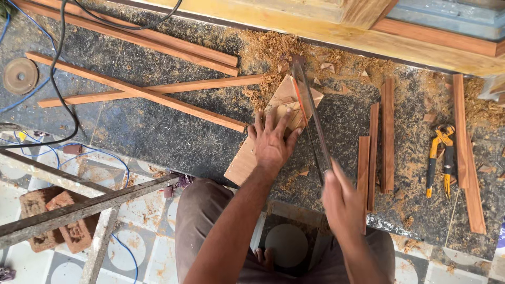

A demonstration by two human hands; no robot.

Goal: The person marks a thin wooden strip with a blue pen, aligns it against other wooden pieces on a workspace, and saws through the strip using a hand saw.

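Wooden board (273, 126) under flat left hand (272, 143)

Left hand (272, 141) pins board (273, 126); right hand (342, 202) grips hacksaw (311, 113)

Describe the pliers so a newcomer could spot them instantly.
Start at the dark stone slab strewn with sawdust and go to its right side. The pliers lie between the upright wood strips and the long strip: the only orange-and-black handled tool among bare wood.
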